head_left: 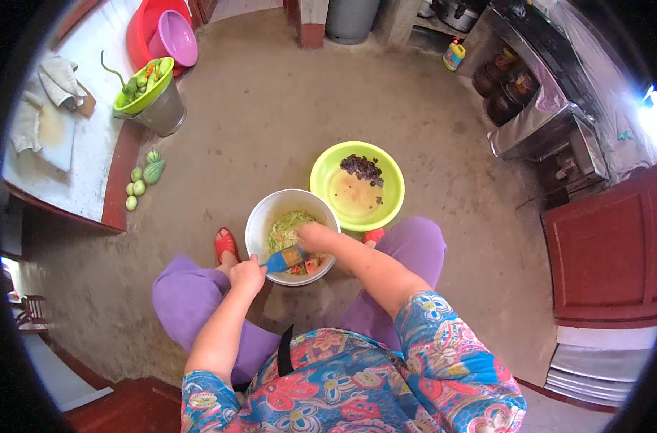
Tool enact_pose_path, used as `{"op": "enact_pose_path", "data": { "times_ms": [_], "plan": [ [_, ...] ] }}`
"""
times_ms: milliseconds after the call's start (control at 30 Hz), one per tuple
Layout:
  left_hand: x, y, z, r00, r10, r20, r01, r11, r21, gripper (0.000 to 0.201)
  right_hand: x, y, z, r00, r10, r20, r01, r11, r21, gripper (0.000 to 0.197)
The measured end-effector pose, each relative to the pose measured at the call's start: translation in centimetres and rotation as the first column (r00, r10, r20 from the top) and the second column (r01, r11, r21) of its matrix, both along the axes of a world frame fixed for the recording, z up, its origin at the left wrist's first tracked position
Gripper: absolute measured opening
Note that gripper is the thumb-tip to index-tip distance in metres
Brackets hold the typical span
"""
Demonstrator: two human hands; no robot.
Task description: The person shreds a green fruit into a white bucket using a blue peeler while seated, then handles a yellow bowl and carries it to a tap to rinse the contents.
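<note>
A white metal bowl [260, 216] stands on the concrete floor between my feet. It holds shredded green vegetable [289, 225] and some red and orange pieces [307, 265]. My left hand [247, 274] sits at the bowl's near rim and grips a small blue packet [285, 257] tilted over the bowl. My right hand [315, 235] reaches into the bowl and rests on the shredded vegetable. Just behind the white bowl, to the right, a lime green bowl [390, 189] holds yellowish liquid and a heap of dark pieces [362, 167].
Small green fruits [142, 184] lie on the floor at the left. A green colander of vegetables [144, 83] rests on a metal bucket [164, 112]. Red and purple basins [171, 36] stand behind it. A raised ledge with cloths [47, 94] is at left; a stove [552, 108] and jars at right.
</note>
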State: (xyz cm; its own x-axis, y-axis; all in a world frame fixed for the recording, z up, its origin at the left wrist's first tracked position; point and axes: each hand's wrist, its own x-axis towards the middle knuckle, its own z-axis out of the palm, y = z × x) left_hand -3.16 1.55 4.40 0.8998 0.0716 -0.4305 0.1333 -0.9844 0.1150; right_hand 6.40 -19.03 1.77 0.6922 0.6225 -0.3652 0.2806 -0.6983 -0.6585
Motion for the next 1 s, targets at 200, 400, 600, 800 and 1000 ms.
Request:
{"op": "enact_pose_path", "data": {
  "times_ms": [200, 400, 600, 800, 1000],
  "plan": [
    [2.3, 1.6, 3.3, 0.973, -0.185, -0.135, 0.197, 0.978, 0.076, 0.037, 3.2, 0.5, 2.2, 0.978, -0.141, 0.156, 0.132, 0.989, 0.064, 0.019],
    [14.1, 0.2, 3.9, 0.993, -0.115, -0.004, 0.111, 0.966, -0.235, 0.034, 12.8, -8.3, 4.0, 0.911, -0.373, -0.176, 0.368, 0.928, -0.063, 0.015],
    [28.7, -0.9, -7.1, 0.996, -0.036, -0.081, -0.009, 0.867, -0.499, 0.042, 17.9, -17.0, -6.0, 0.826, -0.561, 0.055, 0.561, 0.809, -0.175, 0.014],
    [34.1, -8.6, -16.9, 0.657, -0.089, -0.748, -0.276, 0.896, -0.349, 0.054, 16.6, -17.4, -15.0, 0.889, -0.456, -0.032, 0.426, 0.851, -0.306, 0.017],
    [33.5, -13.0, -19.4, 0.717, -0.004, -0.697, -0.553, 0.606, -0.572, 0.037, 20.9, -9.3, -23.2, 0.919, -0.35, 0.182, 0.367, 0.927, -0.075, 0.017]
  ]
}}
